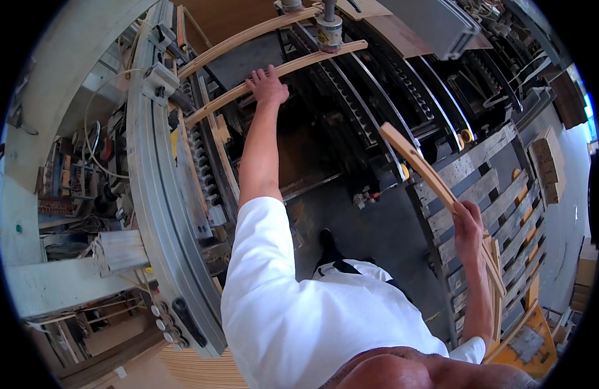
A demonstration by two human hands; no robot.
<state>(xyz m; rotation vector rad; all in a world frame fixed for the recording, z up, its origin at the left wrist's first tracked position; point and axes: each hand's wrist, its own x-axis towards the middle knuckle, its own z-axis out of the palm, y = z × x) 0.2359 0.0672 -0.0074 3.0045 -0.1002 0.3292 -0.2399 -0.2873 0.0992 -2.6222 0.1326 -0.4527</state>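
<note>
On the machine bed, left hand point(268, 85) rests open on a curved wooden slat point(293, 65); press it flat. Right hand point(468, 223) grips another slat point(416, 162); hold it clear.

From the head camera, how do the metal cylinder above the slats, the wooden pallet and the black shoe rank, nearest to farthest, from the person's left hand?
1. The metal cylinder, just up and right of the left hand, which rests on a curved wooden slat.
2. The black shoe, lower down on the floor.
3. The wooden pallet, far over on the right.
</note>
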